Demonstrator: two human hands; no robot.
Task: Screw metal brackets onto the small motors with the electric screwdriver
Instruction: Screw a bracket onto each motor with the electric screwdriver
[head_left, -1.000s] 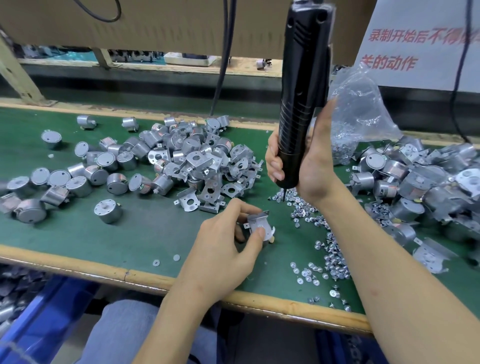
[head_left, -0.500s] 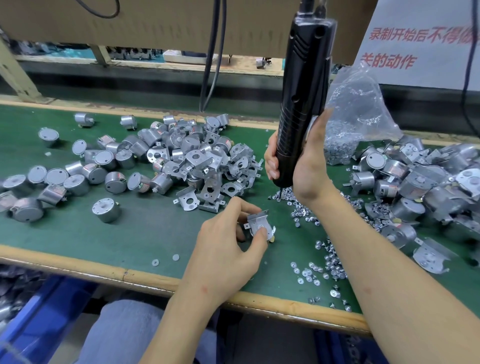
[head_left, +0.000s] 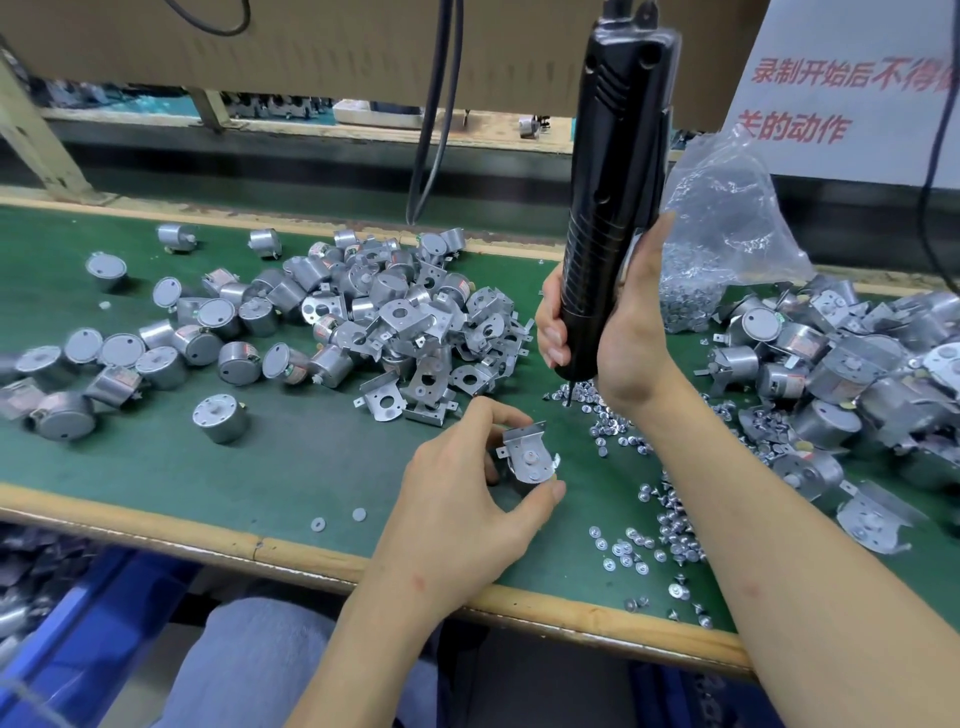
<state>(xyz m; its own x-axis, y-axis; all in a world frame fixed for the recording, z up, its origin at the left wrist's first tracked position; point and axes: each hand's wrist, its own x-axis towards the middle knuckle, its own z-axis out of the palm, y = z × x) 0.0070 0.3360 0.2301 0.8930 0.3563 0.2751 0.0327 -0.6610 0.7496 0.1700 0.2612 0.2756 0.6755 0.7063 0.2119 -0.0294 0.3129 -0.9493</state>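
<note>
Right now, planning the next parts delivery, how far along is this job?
Apparently done: bracketed motors piled on the right. In hand: the left hand holds a motor with bracket; the right hand grips the electric screwdriver, bit over loose screws. Left: bare motors and loose brackets.

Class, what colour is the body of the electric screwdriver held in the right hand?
Black, seen in the head view: the electric screwdriver in the right hand.

- One camera only, worn on my head, facing forward and down over the green bench (head_left: 311, 467).
- It sits near: my forearms enter from the bottom edge, and my left hand (head_left: 467, 493), holding the motor (head_left: 530, 460), lands about mid-frame.
- The wide lens bows the bench's front edge; the electric screwdriver (head_left: 608, 208) in my right hand (head_left: 631, 338) runs off the top.
</note>
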